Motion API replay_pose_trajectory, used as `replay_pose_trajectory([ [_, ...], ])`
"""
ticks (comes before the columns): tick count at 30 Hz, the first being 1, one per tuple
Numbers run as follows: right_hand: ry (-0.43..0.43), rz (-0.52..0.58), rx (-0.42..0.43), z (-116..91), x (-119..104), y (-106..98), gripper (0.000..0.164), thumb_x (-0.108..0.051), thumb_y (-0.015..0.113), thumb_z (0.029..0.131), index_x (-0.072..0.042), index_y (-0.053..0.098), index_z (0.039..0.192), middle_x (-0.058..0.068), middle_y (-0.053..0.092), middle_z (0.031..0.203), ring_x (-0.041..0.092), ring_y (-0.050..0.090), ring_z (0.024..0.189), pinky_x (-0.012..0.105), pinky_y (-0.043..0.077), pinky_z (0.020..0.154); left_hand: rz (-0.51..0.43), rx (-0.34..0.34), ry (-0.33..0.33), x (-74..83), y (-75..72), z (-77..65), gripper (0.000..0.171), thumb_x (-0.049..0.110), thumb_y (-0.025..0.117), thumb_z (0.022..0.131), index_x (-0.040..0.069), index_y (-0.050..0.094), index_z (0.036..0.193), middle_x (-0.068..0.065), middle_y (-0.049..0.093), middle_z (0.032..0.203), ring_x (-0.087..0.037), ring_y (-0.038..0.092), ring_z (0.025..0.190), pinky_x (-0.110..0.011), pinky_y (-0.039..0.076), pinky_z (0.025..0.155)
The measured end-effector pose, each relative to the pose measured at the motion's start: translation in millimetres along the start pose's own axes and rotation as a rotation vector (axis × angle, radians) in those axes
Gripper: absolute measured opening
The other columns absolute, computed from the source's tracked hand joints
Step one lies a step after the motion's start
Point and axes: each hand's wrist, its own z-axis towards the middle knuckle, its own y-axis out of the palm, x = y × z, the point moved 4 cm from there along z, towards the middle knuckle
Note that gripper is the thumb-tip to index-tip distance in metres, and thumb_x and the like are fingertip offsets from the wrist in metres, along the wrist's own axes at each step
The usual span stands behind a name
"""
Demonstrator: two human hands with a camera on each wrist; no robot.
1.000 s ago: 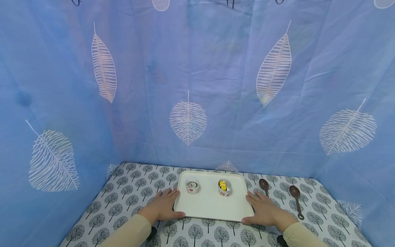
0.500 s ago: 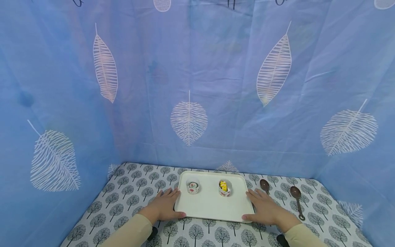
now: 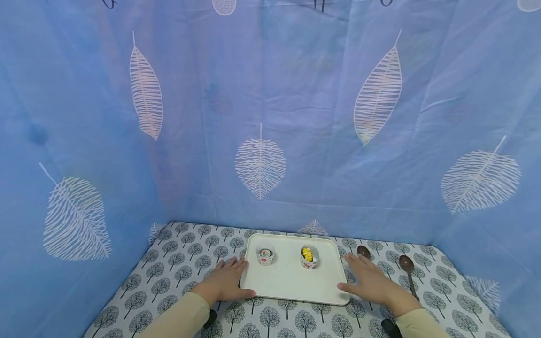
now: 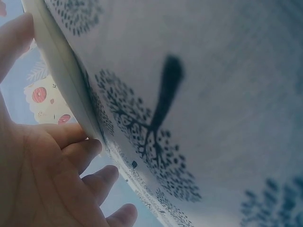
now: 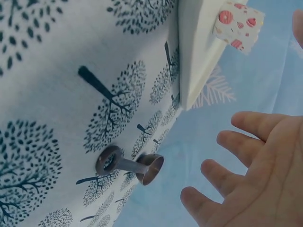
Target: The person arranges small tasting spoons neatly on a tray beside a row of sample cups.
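Observation:
A cream rectangular tray (image 3: 291, 284) lies on the table. On its left side stands a small paper cup (image 3: 265, 261) with a red print and a pale round piece inside. To the right is a similar cup (image 3: 309, 265) holding a yellow-topped piece. My left hand (image 3: 228, 281) rests at the tray's left edge, its thumb and forefinger touching the rim (image 4: 61, 75) in the left wrist view. Spread and apart from the tray's right edge, my right hand (image 3: 372, 284) holds nothing; the right wrist view shows its fingers (image 5: 246, 146) extended.
Two brown spoons lie right of the tray: one spoon (image 3: 406, 264) farther out, the other spoon (image 3: 363, 251) partly hidden behind my right hand. A tree-print cloth (image 3: 270, 319) covers the table. Blue leaf-patterned curtains (image 3: 296, 178) enclose the back and sides.
My right hand has left the tray's right edge and shifted slightly right. The left hand stays at its edge. The tray and cups have not visibly moved on the cloth.

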Motion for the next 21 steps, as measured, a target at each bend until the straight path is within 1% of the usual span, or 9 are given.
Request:
replay_pose_trajectory([
  [3, 0.008, 0.034, 0.019, -1, 2, -5, 0.093, -0.058, 0.066, 0.090, 0.008, 0.039, 0.149, 0.036, 0.031, 0.153, 0.062, 0.022, 0.139, 0.080, 0.021, 0.103, 0.002, 0.001, -0.001, -0.3, 0.5, 0.6, 0.102, 0.071, 0.065, 0.082, 0.004, 0.038, 0.154, -0.014, 0.035, 0.160, -0.040, 0.027, 0.148, -0.063, 0.017, 0.118],
  [6, 0.042, 0.063, 0.020, -2, 4, -8, 0.094, -0.059, 0.066, 0.089, 0.007, 0.038, 0.150, 0.036, 0.029, 0.154, 0.062, 0.021, 0.139, 0.080, 0.022, 0.103, 0.008, -0.001, 0.000, -1.0, 1.6, 1.3, 0.102, 0.071, 0.065, 0.082, 0.004, 0.038, 0.154, -0.014, 0.035, 0.160, -0.040, 0.027, 0.147, -0.063, 0.017, 0.118],
  [11, 0.073, 0.083, 0.022, -3, 9, -11, 0.096, -0.059, 0.064, 0.091, 0.007, 0.032, 0.152, 0.036, 0.027, 0.155, 0.062, 0.020, 0.139, 0.079, 0.023, 0.103, 0.012, -0.001, 0.002, -1.5, 2.1, 1.1, 0.102, 0.072, 0.064, 0.082, 0.004, 0.038, 0.154, -0.014, 0.035, 0.159, -0.040, 0.028, 0.147, -0.064, 0.017, 0.118],
  [14, 0.070, 0.096, 0.047, -3, 13, -12, 0.094, -0.057, 0.063, 0.093, 0.007, 0.031, 0.153, 0.034, 0.027, 0.156, 0.061, 0.021, 0.139, 0.079, 0.024, 0.103, 0.012, -0.003, 0.002, -1.8, 1.9, 1.0, 0.102, 0.072, 0.064, 0.082, 0.004, 0.038, 0.154, -0.014, 0.035, 0.159, -0.040, 0.028, 0.147, -0.064, 0.017, 0.118],
  [17, 0.062, 0.104, 0.070, -3, 17, -14, 0.092, -0.054, 0.062, 0.095, 0.010, 0.030, 0.152, 0.035, 0.027, 0.155, 0.062, 0.023, 0.138, 0.079, 0.026, 0.102, 0.022, -0.004, -0.001, -2.0, 1.7, 1.6, 0.102, 0.072, 0.063, 0.083, 0.005, 0.038, 0.154, -0.014, 0.035, 0.159, -0.040, 0.028, 0.147, -0.063, 0.017, 0.118],
  [21, 0.087, 0.133, 0.072, -3, 22, -15, 0.090, -0.050, 0.062, 0.096, 0.011, 0.027, 0.152, 0.037, 0.026, 0.154, 0.063, 0.024, 0.137, 0.079, 0.030, 0.099, 0.034, 0.000, -0.004, -1.5, 1.5, 2.1, 0.101, 0.072, 0.063, 0.083, 0.005, 0.038, 0.154, -0.014, 0.035, 0.159, -0.040, 0.028, 0.147, -0.063, 0.017, 0.118],
])
